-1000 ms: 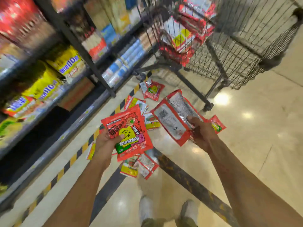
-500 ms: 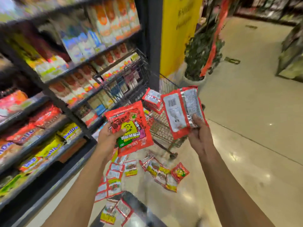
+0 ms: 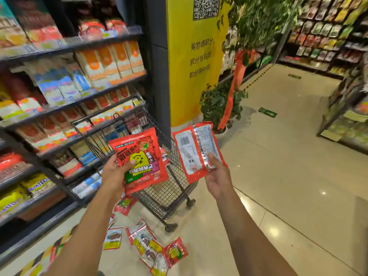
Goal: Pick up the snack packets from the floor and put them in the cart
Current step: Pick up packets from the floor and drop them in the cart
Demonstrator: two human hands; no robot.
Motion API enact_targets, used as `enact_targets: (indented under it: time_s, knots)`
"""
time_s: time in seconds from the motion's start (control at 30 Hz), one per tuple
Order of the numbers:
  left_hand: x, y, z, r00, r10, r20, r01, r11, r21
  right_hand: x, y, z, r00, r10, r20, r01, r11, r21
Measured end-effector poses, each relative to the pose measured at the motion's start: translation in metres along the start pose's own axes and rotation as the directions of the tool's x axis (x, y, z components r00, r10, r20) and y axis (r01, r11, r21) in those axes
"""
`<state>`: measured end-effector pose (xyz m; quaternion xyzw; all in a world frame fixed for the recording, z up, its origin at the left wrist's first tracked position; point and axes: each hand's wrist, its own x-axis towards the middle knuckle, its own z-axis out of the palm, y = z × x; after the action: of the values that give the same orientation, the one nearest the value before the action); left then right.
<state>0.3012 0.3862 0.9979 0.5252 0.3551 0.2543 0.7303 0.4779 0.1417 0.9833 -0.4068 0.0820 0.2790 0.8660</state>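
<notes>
Left hand [image 3: 115,174] pinches printed packet [image 3: 143,156], right hand [image 3: 218,179] barcode-side packet [image 3: 196,150], at the cart [image 3: 171,189] rim; both judged light, crinkly, slippery: grip edges.

Bright, even store lighting from overhead. Small white glare spots on the glossy floor [image 3: 298,156], low and right of centre. Only faint, soft shadow beneath the cart [image 3: 169,192]. Strong wide-angle bending toward the edges, with the shelves [image 3: 59,108] on the left leaning and curving. Motion smear across those shelves, labels unreadable. Sharpest in the middle: print on the left packet [image 3: 142,160] and the right packet [image 3: 197,150] partly legible. Far shelving [image 3: 326,30] at upper right soft and noisy. Heavily saturated yellow on the pillar [image 3: 185,80].
</notes>
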Motion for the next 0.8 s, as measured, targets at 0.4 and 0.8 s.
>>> enact_targets:
  time_s: [0.4,0.8]
  knots:
    - [0.127,-0.007,0.125,0.984,0.067,-0.167,-0.085,0.991,-0.106,0.201,-0.091,0.014,0.982,0.145,0.123,-0.133,0.986,-0.103]
    - [0.217,0.022,0.193,0.932,0.146,-0.331,-0.187,0.978,-0.097,0.369,-0.136,0.103,0.882,0.361,0.304,-0.346,0.933,-0.101]
